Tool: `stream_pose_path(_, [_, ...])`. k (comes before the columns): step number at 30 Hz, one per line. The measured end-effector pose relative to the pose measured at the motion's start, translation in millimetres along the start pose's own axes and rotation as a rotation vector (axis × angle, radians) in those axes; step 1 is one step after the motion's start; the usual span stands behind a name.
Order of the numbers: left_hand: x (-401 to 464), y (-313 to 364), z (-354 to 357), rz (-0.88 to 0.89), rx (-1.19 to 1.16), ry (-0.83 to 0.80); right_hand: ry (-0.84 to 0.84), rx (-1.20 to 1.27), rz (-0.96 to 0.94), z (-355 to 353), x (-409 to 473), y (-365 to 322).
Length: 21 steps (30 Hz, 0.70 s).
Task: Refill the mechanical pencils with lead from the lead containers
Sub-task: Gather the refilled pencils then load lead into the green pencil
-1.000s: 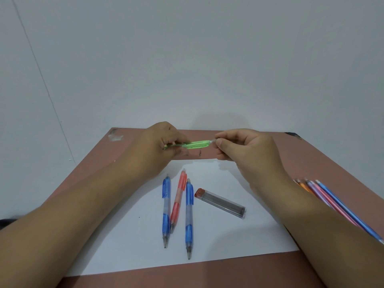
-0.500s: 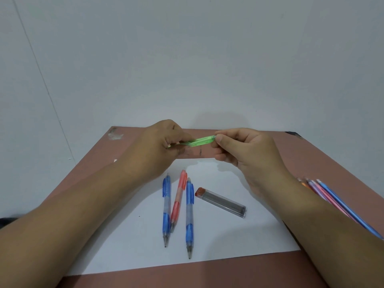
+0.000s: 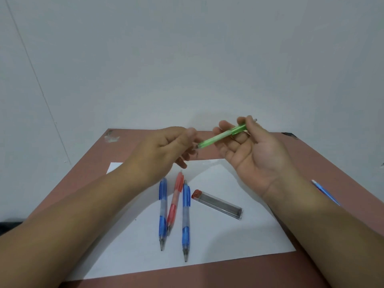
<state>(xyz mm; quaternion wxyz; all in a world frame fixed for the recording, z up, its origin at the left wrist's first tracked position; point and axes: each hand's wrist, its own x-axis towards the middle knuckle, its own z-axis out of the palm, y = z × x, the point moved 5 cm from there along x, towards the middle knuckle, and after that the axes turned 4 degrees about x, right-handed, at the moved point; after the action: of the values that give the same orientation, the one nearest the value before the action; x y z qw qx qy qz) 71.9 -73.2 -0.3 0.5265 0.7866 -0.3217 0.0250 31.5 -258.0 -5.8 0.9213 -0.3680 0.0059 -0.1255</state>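
- Right hand [image 3: 255,154], palm up and toward the camera, holds the green mechanical pencil [image 3: 222,136] up in the air over the far part of the table [image 3: 324,163]. Thumb pins the darker green upper end against the fingers; a short grey tip sticks out past the thumb.
- Pencil tilts down to the left. Its lower end sits right at the left hand's [image 3: 166,150] fingertips.
- Left hand: fingers curled in, thumb up near the index finger. Motion blur there, so I cannot tell if it pinches the pencil's end, grips something small, or holds nothing.
- On the white paper sheet [image 3: 128,250], below the hands: two blue pencils [image 3: 162,213] [image 3: 186,221] with a red pencil [image 3: 174,202] between them, lying close together, tips toward the camera. Red one leans against the left blue one at its lower end.
- Lead container [image 3: 217,204], clear with a red cap, lies flat just right of those three, angled, cap end toward them. Not touching either hand.
- Another blue pencil [image 3: 325,192] shows at the table's right edge, mostly hidden behind the right forearm.
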Motion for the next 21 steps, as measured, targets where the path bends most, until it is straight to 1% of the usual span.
stream_pose_path(4, [-2, -6, 3, -0.132, -0.176, -0.066, -0.004, 0.173, -0.009, -1, 2, -5])
stream_pose_path(8, [-2, -8, 6, -0.167, -0.239, -0.127, 0.003, 0.337, 0.023, -2, 4, -9])
stream_pose_path(13, [0, -13, 7, -0.180, -0.253, -0.158, -0.014, 0.289, 0.049, 17, 10, -19])
stream_pose_path(17, [0, -11, 7, -0.202, -0.363, -0.174, -0.022, 0.318, 0.072, 32, 20, -18])
stream_pose_path(21, [-2, -10, 9, -0.188, -0.453, -0.251, -0.022, 0.354, 0.076, 34, 24, -8])
